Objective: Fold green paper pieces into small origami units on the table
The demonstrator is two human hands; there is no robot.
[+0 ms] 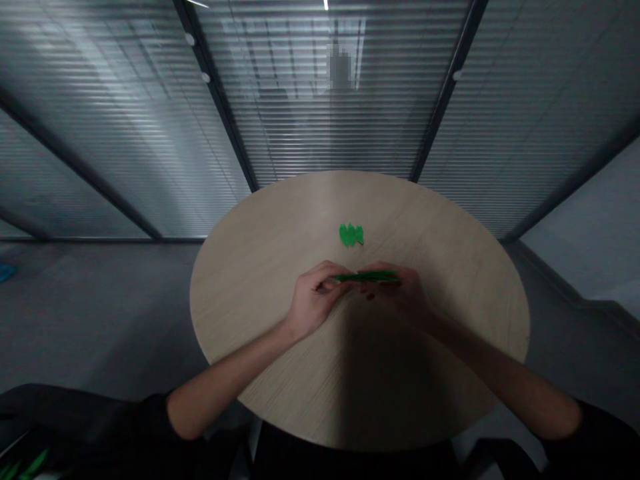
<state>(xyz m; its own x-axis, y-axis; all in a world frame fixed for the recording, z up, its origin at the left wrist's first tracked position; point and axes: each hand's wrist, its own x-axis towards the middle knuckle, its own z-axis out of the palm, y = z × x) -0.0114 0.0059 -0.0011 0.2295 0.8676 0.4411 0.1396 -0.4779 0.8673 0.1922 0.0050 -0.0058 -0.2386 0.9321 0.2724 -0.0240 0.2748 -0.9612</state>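
Above the middle of the round wooden table (250,267), both my hands hold a thin green strip-like piece (373,275), seen nearly edge-on. My left hand (313,303) pinches its left end between thumb and fingers. My right hand (407,293) is closed around its right part, with some fingers in shadow underneath. Its exact kind cannot be made out. Just beyond my hands, a small flat green cutout with jagged, leaf-like edges (351,235) lies on the tabletop, apart from them; it may be several overlapping pieces.
Glass panels with horizontal blinds (330,133) and dark frames stand behind the table. More green leaf-like pieces (34,463) show at the lower left corner. On the grey floor at far left lies a blue object (6,272). A dark shadow falls across the table's near part.
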